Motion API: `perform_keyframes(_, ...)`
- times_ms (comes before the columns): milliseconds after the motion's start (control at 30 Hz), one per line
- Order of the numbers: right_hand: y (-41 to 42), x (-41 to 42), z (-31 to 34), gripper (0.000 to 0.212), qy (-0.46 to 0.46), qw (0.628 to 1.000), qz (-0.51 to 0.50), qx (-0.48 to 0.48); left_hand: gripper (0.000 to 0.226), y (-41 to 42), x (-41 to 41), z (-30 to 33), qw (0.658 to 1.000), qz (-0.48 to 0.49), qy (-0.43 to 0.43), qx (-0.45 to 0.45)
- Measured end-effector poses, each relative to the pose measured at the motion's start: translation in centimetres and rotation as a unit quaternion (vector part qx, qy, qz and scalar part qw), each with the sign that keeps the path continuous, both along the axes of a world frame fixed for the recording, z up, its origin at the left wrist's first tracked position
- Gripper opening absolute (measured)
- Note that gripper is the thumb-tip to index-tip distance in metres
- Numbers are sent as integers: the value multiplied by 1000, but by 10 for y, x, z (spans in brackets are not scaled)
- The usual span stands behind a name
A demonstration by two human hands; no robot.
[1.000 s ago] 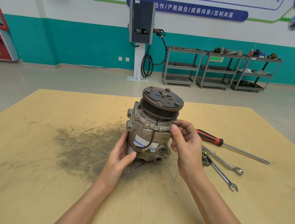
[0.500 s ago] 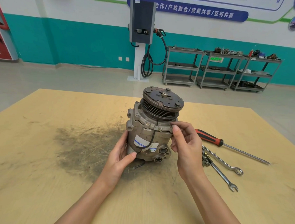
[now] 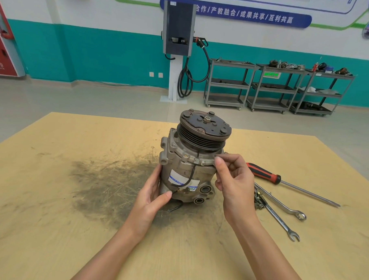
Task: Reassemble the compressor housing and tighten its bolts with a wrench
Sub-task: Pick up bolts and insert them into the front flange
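Note:
The grey compressor (image 3: 190,169) stands upright on the wooden table (image 3: 69,230), its dark pulley and clutch plate (image 3: 204,128) on top. My left hand (image 3: 153,198) holds the lower left side of the housing, thumb across the front near a thin black wire. My right hand (image 3: 233,180) is at the right side of the housing flange, with thumb and forefinger pinched on a small bolt at the flange edge. The bolt itself is mostly hidden by my fingertips. Two wrenches (image 3: 282,214) lie on the table to the right of my right hand.
A red-handled screwdriver (image 3: 268,175) lies right of the compressor, beyond the wrenches. A few small bolts (image 3: 258,201) sit beside the wrench heads. A dark greasy stain (image 3: 114,185) covers the table left of the compressor. Metal carts and a charging post stand far back by the wall.
My right fingertips have shifted slightly at the flange edge, as if turning the bolt. The compressor and my left hand have stayed put.

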State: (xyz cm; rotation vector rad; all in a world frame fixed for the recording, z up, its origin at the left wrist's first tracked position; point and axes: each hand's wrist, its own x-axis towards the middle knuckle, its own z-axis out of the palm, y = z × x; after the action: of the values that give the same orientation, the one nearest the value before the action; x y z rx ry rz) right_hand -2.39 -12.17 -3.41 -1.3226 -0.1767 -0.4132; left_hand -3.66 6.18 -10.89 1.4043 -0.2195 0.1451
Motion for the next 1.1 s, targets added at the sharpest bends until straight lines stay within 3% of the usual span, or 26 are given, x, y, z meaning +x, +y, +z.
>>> perform_keyframes(333,-3,-2,-1,13,-3,1000,22,-2,75,-2,-2,4,1000,-5,-4,3)
perform_keyframes(700,1,-1,2,4,-4,1000,9,10,77,-2,-2,4,1000,-6,-4,4)
perform_keyframes(1100,4,-1,7,7,23,998,-27,-46,72,-1,0,2,1000,-6,-7,4)
